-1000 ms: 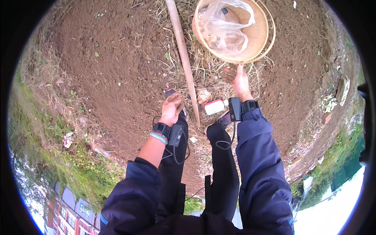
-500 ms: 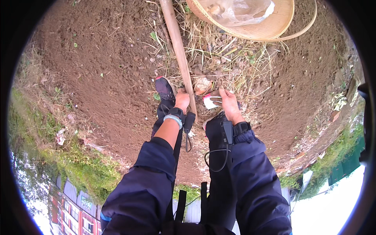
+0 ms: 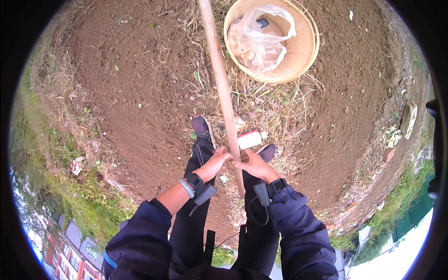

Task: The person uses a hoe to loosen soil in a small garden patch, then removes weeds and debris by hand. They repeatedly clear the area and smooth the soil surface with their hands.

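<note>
A long wooden pole (image 3: 219, 70) slants from the top of the view down between my legs. My left hand (image 3: 215, 164) is closed at its left side, thumb and fingertips against the wood. From the right, my right hand (image 3: 256, 167) bends its fingers at the same spot, and its thumb crosses the pole. The two hands nearly meet there, and some fingertips are hidden. Just beyond my right hand, a white, red-edged packet or box (image 3: 249, 139) lies on the ground beside the pole.
A round woven basket (image 3: 303, 51) stands beyond my hands to the right. In it are a clear plastic bag (image 3: 268, 35) and a small dark object (image 3: 263, 23). Dry straw (image 3: 294, 109) covers soil (image 3: 140, 88) around my shoes (image 3: 201, 127). Grass (image 3: 93, 191) borders the plot.
My right hand has left the white and red item and come to the pole beside my left hand. The view has shifted, showing more of the basket.
</note>
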`<state>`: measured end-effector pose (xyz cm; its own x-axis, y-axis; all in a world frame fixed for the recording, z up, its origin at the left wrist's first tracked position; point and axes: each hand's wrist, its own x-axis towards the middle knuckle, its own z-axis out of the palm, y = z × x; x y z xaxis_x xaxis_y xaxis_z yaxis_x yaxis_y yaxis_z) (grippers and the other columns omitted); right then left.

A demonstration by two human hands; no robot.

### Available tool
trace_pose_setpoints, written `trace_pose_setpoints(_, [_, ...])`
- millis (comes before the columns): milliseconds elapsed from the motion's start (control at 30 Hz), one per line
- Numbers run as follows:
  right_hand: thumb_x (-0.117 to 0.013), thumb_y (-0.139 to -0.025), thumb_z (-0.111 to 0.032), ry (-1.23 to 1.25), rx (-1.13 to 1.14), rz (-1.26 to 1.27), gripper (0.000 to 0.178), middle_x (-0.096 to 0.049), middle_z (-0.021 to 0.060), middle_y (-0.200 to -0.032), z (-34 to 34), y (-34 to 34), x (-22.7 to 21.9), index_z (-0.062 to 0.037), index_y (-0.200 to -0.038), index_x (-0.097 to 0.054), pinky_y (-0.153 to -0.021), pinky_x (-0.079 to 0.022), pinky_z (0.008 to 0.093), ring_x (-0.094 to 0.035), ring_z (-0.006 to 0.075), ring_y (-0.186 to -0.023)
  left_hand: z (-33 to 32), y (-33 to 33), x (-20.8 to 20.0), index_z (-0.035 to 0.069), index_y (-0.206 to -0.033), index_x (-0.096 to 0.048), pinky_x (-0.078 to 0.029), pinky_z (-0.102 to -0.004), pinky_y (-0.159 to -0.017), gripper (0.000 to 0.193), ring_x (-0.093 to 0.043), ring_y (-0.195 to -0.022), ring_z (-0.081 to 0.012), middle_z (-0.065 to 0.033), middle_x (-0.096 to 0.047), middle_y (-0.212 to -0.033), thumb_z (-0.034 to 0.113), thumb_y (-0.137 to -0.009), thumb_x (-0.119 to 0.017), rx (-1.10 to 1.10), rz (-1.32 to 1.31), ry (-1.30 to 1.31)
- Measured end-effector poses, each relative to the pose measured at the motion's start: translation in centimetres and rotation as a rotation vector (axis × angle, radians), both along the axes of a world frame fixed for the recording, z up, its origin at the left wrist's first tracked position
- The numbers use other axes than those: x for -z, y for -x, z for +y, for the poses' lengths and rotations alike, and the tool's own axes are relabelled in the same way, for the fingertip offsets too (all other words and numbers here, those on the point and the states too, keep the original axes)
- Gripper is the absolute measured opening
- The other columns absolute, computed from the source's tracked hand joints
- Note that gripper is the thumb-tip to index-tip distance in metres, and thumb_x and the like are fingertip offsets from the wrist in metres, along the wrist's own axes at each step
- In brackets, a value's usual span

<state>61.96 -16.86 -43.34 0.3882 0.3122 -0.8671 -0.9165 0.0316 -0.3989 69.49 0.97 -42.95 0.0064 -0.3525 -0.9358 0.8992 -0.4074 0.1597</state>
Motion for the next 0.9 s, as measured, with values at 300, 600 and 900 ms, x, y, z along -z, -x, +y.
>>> trace_pose_setpoints(300, [-0.066, -0.090, -0.023, -0.154, 0.114, -0.163, 0.039, -0.065, 0.0083, -0.100, -1.5, -3.8, -13.5, 0.0026, -0.118, -0.055, -0.083, -0.050, 0.0320, -0.062, 0.0153, -0.092, 0.1, -2.2, -16.9, 0.014, -0.145, -0.031, -0.034, -0.0441, -0.104, 0.052, -0.041, -0.126, -0.0165, -0.0017, -0.043, -0.135, 0.034, -0.098, -0.045, -0.244, 0.097, 0.200])
trace_pose_setpoints(600, [-0.068, -0.088, -0.027, -0.095, 0.118, -0.236, 0.036, -0.063, 0.0008, -0.093, 2.0, -11.1, -26.2, 0.0000, -0.111, -0.060, -0.079, -0.048, 0.0265, -0.059, 0.0094, -0.086, 4.5, 0.2, -34.5, 0.014, -0.148, -0.022, -0.038, -0.0495, -0.103, 0.062, -0.044, -0.128, -0.0261, -0.0090, -0.039, -0.142, 0.038, -0.097, -0.049, -0.562, -0.011, 0.373])
trace_pose_setpoints(900, [-0.061, -0.090, -0.029, -0.155, 0.221, -0.127, 0.033, -0.063, 0.0082, -0.093, 6.5, -18.9, -34.9, -0.0015, -0.108, -0.057, -0.079, -0.052, 0.0387, -0.063, 0.0210, -0.083, 6.9, -0.2, -45.5, 0.011, -0.149, -0.016, -0.037, -0.0506, -0.107, 0.072, -0.039, -0.131, -0.0399, -0.0168, -0.029, -0.148, 0.039, -0.094, -0.053, -0.959, -0.259, 0.605])
